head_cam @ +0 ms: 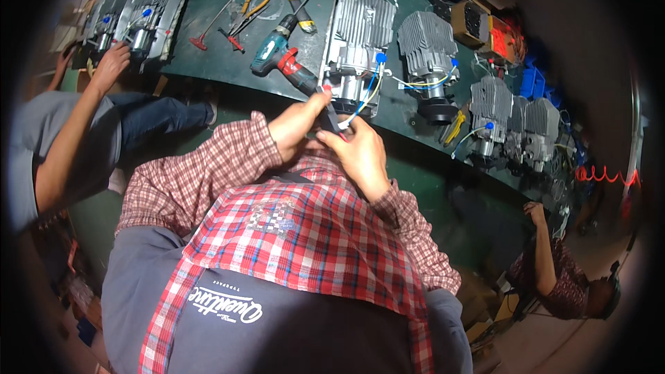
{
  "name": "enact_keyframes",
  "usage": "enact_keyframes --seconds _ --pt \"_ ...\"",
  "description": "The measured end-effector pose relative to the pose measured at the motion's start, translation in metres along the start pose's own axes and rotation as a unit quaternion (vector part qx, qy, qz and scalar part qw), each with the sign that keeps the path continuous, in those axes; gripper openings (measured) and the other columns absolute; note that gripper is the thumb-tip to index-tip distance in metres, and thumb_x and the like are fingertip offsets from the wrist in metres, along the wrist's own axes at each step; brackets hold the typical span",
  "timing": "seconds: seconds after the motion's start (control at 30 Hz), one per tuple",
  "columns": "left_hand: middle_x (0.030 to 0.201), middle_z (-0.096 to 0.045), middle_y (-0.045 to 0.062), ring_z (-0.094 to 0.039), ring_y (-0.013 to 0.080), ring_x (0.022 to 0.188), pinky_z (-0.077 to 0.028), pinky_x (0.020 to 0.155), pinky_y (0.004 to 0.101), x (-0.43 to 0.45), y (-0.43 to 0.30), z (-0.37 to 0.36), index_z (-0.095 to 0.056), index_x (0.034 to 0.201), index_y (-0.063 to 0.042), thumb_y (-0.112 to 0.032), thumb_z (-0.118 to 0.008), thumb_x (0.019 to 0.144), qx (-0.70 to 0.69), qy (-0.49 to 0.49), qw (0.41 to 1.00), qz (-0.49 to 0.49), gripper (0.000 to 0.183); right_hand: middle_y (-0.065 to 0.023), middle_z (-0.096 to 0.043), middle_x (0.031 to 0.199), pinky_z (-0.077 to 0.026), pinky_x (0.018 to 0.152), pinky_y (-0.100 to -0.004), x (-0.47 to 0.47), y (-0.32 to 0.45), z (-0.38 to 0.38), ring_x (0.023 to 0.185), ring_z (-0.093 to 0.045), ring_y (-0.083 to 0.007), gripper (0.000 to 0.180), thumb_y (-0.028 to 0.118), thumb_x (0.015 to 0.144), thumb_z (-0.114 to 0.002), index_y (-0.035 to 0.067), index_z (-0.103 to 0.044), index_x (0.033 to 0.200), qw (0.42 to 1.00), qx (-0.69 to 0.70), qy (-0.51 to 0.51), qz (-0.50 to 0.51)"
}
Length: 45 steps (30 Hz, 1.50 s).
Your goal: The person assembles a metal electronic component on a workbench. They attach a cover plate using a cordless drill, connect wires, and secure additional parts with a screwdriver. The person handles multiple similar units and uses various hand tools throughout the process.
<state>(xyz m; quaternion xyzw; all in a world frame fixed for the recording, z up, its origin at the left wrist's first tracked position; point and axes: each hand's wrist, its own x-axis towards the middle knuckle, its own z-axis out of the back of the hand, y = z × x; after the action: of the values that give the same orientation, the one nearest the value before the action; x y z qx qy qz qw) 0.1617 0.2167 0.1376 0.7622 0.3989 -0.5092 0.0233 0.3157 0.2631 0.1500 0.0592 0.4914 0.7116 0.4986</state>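
Note:
My left hand (pixel 301 127) grips a dark tool (pixel 331 117) with red parts, its thumb near the top end; the exact kind cannot be told. My right hand (pixel 361 153) is at the tool's lower end, with its thumb and fingers on the white connector (pixel 344 125) of blue and yellow wires. These wires run up to a blue cap (pixel 381 57) on a finned cast-metal motor unit (pixel 363 21), which lies on the green workbench (pixel 208 70) just beyond my hands. A cordless drill (pixel 275 54) lies left of the unit, its handle end close to my left hand.
Pliers with orange handles (pixel 262 0), a red T-handle tool (pixel 200 41) and a yellow-black cutter (pixel 301 12) lie at the upper left. More finned units (pixel 428 44) stand rightward. Co-workers are at far left (pixel 111 67) and lower right (pixel 543 265).

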Motion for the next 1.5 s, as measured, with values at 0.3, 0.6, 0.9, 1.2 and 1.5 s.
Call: enact_keyframes --seconds 0.3,0.6,0.9,1.2,1.5 --pt "0.108 -0.060 0.017 -0.061 0.0269 0.096 -0.047 0.087 0.0345 0.085 0.036 0.047 -0.037 0.135 -0.001 -0.006 -0.047 0.093 0.426 -0.156 0.732 -0.509 0.043 -0.0086 -0.055 0.128 -0.041 0.089 -0.0397 -0.021 -0.039 0.052 0.109 -0.056 -0.0258 0.042 0.002 0.071 -0.067 0.008 -0.059 0.112 0.881 -0.380 -0.179 0.219" --pt "0.104 -0.061 0.013 -0.057 0.0315 0.096 -0.046 0.086 0.0401 0.120 0.035 0.023 -0.051 0.129 -0.010 -0.014 -0.071 0.079 0.436 -0.150 0.623 -0.632 0.055 -0.0105 -0.042 0.142 -0.051 0.073 -0.0399 0.008 -0.036 0.046 0.094 -0.062 -0.0341 0.030 0.015 0.074 -0.071 0.006 -0.057 0.099 0.949 -0.151 -0.021 0.276" --pt "0.087 -0.066 0.007 -0.061 0.0262 0.083 -0.048 0.075 0.0359 0.111 0.022 0.025 -0.073 0.097 -0.009 -0.013 -0.068 0.081 0.436 -0.220 0.561 -0.668 0.018 -0.0176 -0.064 0.089 -0.048 0.071 -0.0347 0.049 -0.068 0.041 0.077 -0.062 -0.0230 0.034 0.029 0.090 -0.062 0.001 -0.059 0.110 0.978 0.053 0.128 0.158" --pt "0.112 -0.064 0.009 -0.060 0.0227 0.106 -0.046 0.092 0.0299 0.120 0.017 0.038 -0.066 0.110 -0.002 -0.006 -0.056 0.091 0.358 0.023 0.817 -0.451 0.022 0.0054 -0.057 0.090 -0.037 0.067 -0.0208 0.100 -0.102 0.053 0.075 -0.044 -0.0043 0.048 0.045 0.099 -0.048 0.002 -0.059 0.117 0.946 0.208 0.246 -0.020" --pt "0.097 -0.061 0.011 -0.058 0.0300 0.089 -0.048 0.080 0.0405 0.070 -0.005 0.045 -0.066 0.100 -0.010 -0.017 -0.071 0.077 0.673 -0.247 0.546 -0.433 0.024 -0.0043 -0.066 0.099 -0.042 0.087 -0.0280 0.136 -0.101 0.038 0.090 -0.054 -0.0119 0.053 0.044 0.098 -0.050 -0.007 -0.064 0.106 0.943 0.173 0.282 -0.033"
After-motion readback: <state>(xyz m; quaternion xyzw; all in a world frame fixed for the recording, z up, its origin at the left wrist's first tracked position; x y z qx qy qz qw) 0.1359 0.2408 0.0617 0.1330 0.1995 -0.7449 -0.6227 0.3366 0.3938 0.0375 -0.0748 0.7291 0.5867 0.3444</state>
